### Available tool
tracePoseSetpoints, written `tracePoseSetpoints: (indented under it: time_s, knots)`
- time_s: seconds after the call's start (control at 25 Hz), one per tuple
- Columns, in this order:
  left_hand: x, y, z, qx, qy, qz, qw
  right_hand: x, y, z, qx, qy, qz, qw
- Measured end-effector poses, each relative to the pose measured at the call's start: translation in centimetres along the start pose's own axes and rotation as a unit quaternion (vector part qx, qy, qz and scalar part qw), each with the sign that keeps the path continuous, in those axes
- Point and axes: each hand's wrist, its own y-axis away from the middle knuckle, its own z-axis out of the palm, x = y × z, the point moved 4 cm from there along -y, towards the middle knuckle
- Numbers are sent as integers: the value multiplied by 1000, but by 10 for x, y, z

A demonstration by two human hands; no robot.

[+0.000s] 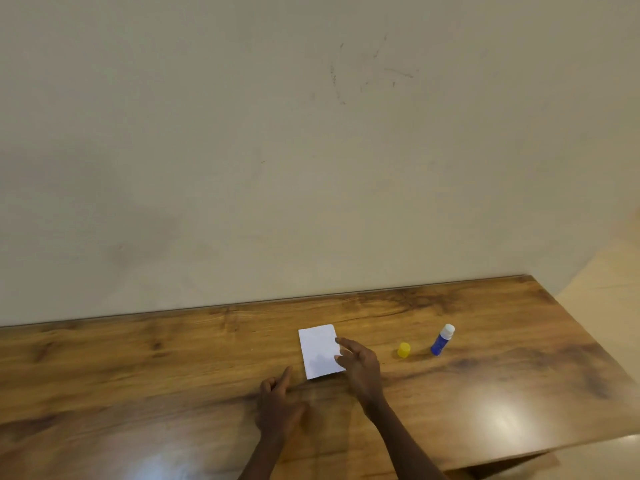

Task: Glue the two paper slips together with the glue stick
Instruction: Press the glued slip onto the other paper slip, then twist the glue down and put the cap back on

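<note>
Paper slips (318, 351) under splayed right hand (360, 365)

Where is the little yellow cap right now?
In the head view, the yellow cap stands on the table right of centre, between the right hand and the blue glue stick, touching neither.

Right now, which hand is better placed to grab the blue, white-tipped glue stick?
Right. The right hand lies at the right edge of the white paper slip, on the side of the blue glue stick; the left hand is across the slip.
</note>
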Motion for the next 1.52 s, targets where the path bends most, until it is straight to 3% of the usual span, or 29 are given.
tracePoseSetpoints:
  time_s: [0.16, 0.28, 0.4, 0.52, 0.76, 1.12, 1.36, 1.52]
  knots:
    - [13, 15, 18, 51, 19, -16, 998, 7, 8, -19, 21, 11, 29, 999]
    - [31, 18, 27, 62, 5, 56, 996, 7, 15, -51, 143, 50, -49, 987]
    - [67, 16, 45, 14, 32, 122, 992, 12, 21, -105, 293, 34, -61, 954]
    - [114, 14, 75, -52, 32, 156, 986, 24, 10, -163, 350, 24, -6, 937]
    - [165, 2, 133, -98, 0, 163, 982, 48, -42, -204, 173, 84, 49, 980]
    - [173, -15, 148, -85, 15, 179, 980, 56, -76, -194, 118, 220, 5, 968]
    - [196, -10, 74, -17, 75, 264, 962, -8, -59, -162, 69, 86, -81, 991]
    - [224, 9, -12, 22, 209, 310, 927, -93, -42, -115, 20, 23, -170, 985]
